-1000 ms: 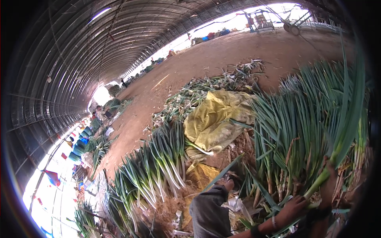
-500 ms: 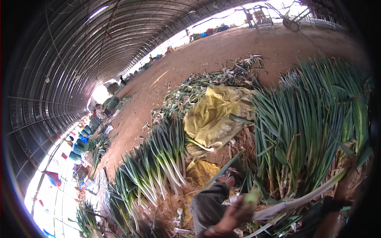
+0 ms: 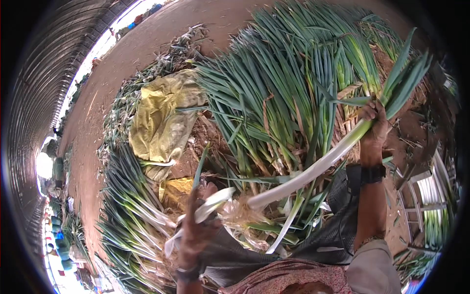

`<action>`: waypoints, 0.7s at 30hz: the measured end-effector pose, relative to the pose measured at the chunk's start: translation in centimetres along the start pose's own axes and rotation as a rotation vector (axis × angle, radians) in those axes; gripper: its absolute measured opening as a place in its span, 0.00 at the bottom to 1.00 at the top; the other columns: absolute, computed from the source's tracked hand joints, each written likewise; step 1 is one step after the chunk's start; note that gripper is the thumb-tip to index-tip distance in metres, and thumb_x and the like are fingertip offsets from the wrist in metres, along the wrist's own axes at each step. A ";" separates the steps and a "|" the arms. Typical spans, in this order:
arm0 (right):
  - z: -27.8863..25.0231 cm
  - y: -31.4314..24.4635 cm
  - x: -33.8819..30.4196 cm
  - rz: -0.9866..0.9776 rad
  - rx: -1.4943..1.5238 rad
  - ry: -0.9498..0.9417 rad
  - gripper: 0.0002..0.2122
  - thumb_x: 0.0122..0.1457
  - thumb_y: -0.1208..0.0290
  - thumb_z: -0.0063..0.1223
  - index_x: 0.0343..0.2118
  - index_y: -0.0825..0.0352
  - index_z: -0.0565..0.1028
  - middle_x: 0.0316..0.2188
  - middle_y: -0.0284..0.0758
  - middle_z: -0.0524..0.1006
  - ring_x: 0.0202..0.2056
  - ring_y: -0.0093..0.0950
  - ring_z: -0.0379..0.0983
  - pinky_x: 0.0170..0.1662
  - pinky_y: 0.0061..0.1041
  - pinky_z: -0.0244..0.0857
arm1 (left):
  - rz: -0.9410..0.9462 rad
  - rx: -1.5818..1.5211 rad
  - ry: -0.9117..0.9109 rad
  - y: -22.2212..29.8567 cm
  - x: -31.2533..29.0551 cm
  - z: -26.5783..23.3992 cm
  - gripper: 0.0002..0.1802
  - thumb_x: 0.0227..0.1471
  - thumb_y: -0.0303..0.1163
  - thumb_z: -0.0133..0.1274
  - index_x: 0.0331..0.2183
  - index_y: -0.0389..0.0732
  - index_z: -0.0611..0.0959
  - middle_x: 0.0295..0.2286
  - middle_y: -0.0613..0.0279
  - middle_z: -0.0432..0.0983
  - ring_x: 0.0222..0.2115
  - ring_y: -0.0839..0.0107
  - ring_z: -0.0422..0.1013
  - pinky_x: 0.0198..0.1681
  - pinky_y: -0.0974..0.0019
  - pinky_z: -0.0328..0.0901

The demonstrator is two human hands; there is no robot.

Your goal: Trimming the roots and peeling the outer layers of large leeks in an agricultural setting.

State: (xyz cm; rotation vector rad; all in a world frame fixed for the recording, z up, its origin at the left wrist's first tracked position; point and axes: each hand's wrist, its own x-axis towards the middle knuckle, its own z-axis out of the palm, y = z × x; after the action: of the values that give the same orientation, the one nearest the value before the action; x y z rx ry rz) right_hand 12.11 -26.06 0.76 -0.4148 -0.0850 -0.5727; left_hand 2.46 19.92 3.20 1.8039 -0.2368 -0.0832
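Observation:
My right hand [image 3: 373, 117] is closed round a long green onion [image 3: 318, 169] where its white stalk turns to green leaves. The stalk slants down to the left, and its root end points toward my left hand [image 3: 196, 232]. A pale, limp strip of peeled onion leaf [image 3: 215, 202] is in my left hand, which is slightly blurred, with one finger raised. Stringy roots [image 3: 235, 209] show between the onion's lower end and my left hand. Just beyond my hands stands a thick bank of unpeeled green onions [image 3: 284, 98].
Peeled green onions [image 3: 129, 196] lie in a row at the left, white ends toward me. A crumpled yellow sack [image 3: 161, 115] lies beyond them, with leaf scraps [image 3: 122, 105] around it. At the right is a rack [image 3: 416, 206] with white-stalked onions.
The view has swung to the right and down. My right hand has raised the green onion, and my left hand is now apart from it with the pale leaf strip.

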 end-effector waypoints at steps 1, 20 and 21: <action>-0.1 0.0 -0.3 0.010 0.015 0.005 0.09 0.53 0.76 0.47 0.35 0.73 0.65 0.22 0.30 0.63 0.19 0.16 0.58 0.21 0.14 0.54 | -0.037 -0.171 -0.085 0.0 1.7 2.7 0.44 0.36 0.25 0.60 0.53 0.34 0.55 0.50 0.48 0.57 0.52 0.60 0.54 0.53 0.60 0.52; 3.5 0.0 -2.3 0.277 0.416 -0.332 0.18 0.59 0.59 0.38 0.44 0.70 0.64 0.21 0.33 0.63 0.13 0.14 0.56 0.13 0.11 0.58 | -0.507 -0.255 -0.728 -5.8 2.3 16.9 0.20 0.54 0.44 0.41 0.37 0.34 0.73 0.22 0.63 0.70 0.22 0.77 0.68 0.27 0.78 0.62; 3.4 -0.4 -2.2 0.278 0.380 -0.324 0.19 0.59 0.58 0.37 0.46 0.69 0.64 0.20 0.33 0.64 0.12 0.14 0.56 0.13 0.12 0.57 | -0.447 -0.224 -0.577 -8.0 1.0 16.3 0.19 0.54 0.43 0.42 0.37 0.35 0.74 0.20 0.65 0.69 0.21 0.77 0.67 0.25 0.77 0.62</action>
State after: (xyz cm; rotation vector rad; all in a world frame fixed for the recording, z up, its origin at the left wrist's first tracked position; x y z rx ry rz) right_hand 10.18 -23.82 3.62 -0.1407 -0.4335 -0.2020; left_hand 1.41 5.99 -8.50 1.5450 -0.2145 -0.9175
